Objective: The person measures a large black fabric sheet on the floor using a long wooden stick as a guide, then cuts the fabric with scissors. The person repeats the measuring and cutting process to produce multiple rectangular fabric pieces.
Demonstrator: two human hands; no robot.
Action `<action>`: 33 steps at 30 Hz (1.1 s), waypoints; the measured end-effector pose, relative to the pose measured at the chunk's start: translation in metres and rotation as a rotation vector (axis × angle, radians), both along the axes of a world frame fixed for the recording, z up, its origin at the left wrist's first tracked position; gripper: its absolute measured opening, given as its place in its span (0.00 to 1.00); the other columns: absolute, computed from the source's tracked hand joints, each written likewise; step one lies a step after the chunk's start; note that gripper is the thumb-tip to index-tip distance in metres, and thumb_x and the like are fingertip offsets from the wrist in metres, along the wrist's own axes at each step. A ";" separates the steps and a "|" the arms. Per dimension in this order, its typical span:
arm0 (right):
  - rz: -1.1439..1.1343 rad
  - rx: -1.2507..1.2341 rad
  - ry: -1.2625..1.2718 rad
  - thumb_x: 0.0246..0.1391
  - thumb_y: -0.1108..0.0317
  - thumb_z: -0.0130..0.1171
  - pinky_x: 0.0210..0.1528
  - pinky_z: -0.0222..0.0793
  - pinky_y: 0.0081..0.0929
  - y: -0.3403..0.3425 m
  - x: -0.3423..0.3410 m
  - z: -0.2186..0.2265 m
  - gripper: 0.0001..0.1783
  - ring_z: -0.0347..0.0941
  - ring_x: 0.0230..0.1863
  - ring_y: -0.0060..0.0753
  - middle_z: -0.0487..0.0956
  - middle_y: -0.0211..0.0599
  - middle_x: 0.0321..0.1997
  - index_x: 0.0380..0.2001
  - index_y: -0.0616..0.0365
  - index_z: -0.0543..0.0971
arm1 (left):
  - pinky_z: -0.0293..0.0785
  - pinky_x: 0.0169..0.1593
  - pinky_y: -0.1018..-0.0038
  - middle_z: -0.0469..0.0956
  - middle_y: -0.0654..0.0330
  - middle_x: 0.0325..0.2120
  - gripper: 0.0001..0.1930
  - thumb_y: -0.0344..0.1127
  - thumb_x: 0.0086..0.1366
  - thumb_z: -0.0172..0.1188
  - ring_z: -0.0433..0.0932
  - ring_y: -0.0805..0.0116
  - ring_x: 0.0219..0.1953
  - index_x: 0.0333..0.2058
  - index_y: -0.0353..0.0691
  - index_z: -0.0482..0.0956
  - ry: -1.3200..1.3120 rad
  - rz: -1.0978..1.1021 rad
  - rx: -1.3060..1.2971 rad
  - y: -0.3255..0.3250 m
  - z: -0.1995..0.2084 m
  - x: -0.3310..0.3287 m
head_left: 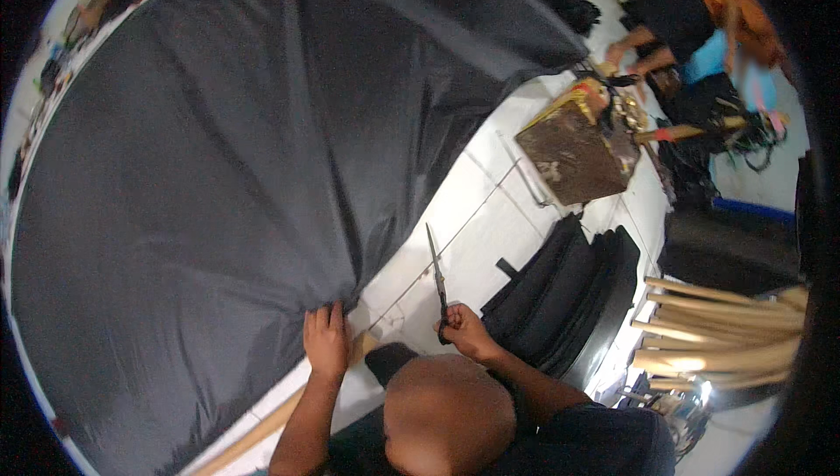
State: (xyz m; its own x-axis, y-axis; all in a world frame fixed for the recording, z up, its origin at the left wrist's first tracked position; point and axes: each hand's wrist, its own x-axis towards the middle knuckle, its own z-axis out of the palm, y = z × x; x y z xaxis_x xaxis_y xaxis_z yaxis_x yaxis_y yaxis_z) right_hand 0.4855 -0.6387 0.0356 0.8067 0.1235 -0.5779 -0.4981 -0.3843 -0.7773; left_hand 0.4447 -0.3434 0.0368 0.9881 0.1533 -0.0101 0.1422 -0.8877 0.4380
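Note:
A large sheet of black fabric (201,152) spreads across the left and middle, with folds running toward its near right edge. At that edge my left hand (326,340) grips the fabric, fingers bent over it, and the cloth bunches there. My right hand (468,333) holds a pair of scissors (438,270) by the dark handles. The blades point away from me and look closed, apart from the fabric. White tiles (464,222) show beneath the scissors. A small dark piece (389,360) lies between my hands.
Stacked black padded pieces (560,292) lie right of my right hand. Beyond them stands a worn brown box (577,148). A co-worker in orange (735,12) reaches down at the far right. Tan rolls (717,336) lie at right; a wooden strip (254,437) lies by my left forearm.

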 end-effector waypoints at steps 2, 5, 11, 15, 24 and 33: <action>0.135 -0.099 0.049 0.53 0.66 0.67 0.33 0.69 0.27 0.015 0.000 0.028 0.14 0.70 0.30 0.22 0.75 0.29 0.28 0.35 0.60 0.74 | 0.65 0.62 0.50 0.74 0.50 0.40 0.22 0.32 0.55 0.62 0.73 0.48 0.47 0.51 0.38 0.77 -0.052 -0.011 0.000 0.003 -0.001 -0.003; 0.131 0.135 0.317 0.57 0.56 0.65 0.35 0.68 0.29 0.014 -0.014 0.033 0.17 0.69 0.30 0.24 0.73 0.30 0.28 0.33 0.59 0.74 | 0.64 0.64 0.48 0.74 0.51 0.41 0.23 0.31 0.54 0.61 0.74 0.49 0.47 0.51 0.38 0.76 -0.027 0.022 -0.081 0.001 0.002 -0.003; 0.634 -0.136 0.399 0.60 0.50 0.61 0.37 0.67 0.33 0.033 -0.001 0.078 0.21 0.69 0.31 0.29 0.74 0.33 0.29 0.36 0.59 0.73 | 0.62 0.65 0.49 0.73 0.51 0.45 0.24 0.31 0.56 0.60 0.72 0.48 0.50 0.54 0.37 0.74 -0.035 0.081 -0.123 -0.004 -0.005 -0.005; 0.597 -0.062 0.399 0.60 0.49 0.60 0.37 0.66 0.32 0.028 -0.007 0.065 0.22 0.69 0.32 0.30 0.74 0.34 0.29 0.36 0.59 0.73 | 0.61 0.65 0.50 0.73 0.52 0.47 0.24 0.32 0.58 0.58 0.72 0.52 0.52 0.54 0.37 0.74 -0.039 0.063 -0.067 -0.012 0.002 -0.003; 0.610 -0.143 0.261 0.60 0.45 0.60 0.39 0.66 0.35 0.065 0.010 0.053 0.25 0.70 0.33 0.33 0.75 0.39 0.29 0.38 0.59 0.72 | 0.59 0.66 0.50 0.71 0.51 0.51 0.28 0.32 0.57 0.57 0.69 0.53 0.56 0.59 0.36 0.70 -0.009 0.038 -0.080 -0.019 0.008 0.005; 0.608 -0.196 0.169 0.58 0.41 0.60 0.34 0.64 0.32 0.077 0.001 0.042 0.27 0.68 0.28 0.32 0.72 0.35 0.24 0.34 0.59 0.72 | 0.56 0.67 0.48 0.71 0.52 0.52 0.30 0.32 0.55 0.58 0.69 0.53 0.56 0.59 0.37 0.70 0.026 0.018 -0.077 -0.020 0.004 0.002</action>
State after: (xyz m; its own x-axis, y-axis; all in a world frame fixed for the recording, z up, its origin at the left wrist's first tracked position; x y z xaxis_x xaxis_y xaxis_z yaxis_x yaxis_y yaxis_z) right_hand 0.4869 -0.5618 0.0776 0.5223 0.4083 -0.7487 -0.2566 -0.7620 -0.5946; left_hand 0.4465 -0.3630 0.0408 0.9844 0.1692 -0.0481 0.1703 -0.8487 0.5008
